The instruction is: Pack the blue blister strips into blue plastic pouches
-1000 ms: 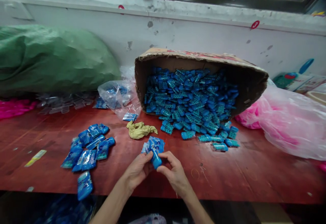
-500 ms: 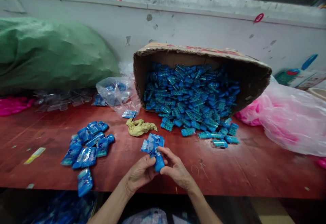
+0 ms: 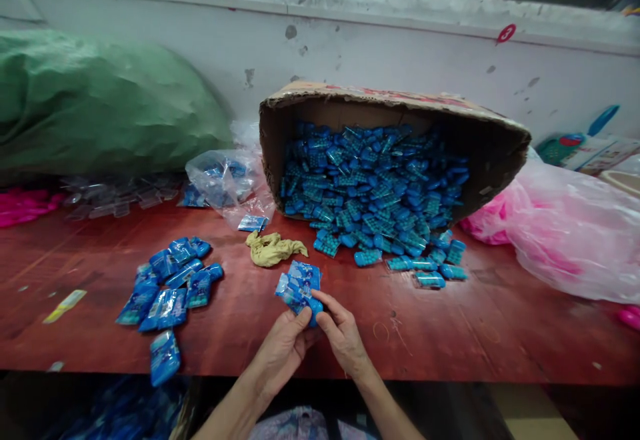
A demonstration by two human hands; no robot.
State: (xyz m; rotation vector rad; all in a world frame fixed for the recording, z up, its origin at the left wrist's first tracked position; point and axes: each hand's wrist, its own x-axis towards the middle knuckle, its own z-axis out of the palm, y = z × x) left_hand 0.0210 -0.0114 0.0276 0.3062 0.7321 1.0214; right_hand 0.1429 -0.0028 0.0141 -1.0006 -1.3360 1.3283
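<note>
Near the table's front edge, my left hand (image 3: pixel 287 341) is closed on a small blue packet (image 3: pixel 309 307), its thumb on top. The fingers of my right hand (image 3: pixel 343 333) pinch the same packet from the right. Flat blue wrappers (image 3: pixel 302 276) lie just beyond my fingertips, partly overlapped by the packet. A crumpled yellow-green cloth (image 3: pixel 273 249) rests behind them. To the left is a pile of filled blue packets (image 3: pixel 173 287), one of them (image 3: pixel 165 358) apart at the table edge.
A cardboard box (image 3: pixel 395 97) on its side spills blue bottles (image 3: pixel 370 190) onto the red table (image 3: pixel 500 333). A green sack (image 3: pixel 110 107) and a clear bag (image 3: pixel 225 183) stand back left. A pink-filled bag (image 3: pixel 575 227) is at right.
The packet between my hands has turned and moved slightly up, with its lower end now less exposed. My left hand has shifted its grip. The view has moved slightly.
</note>
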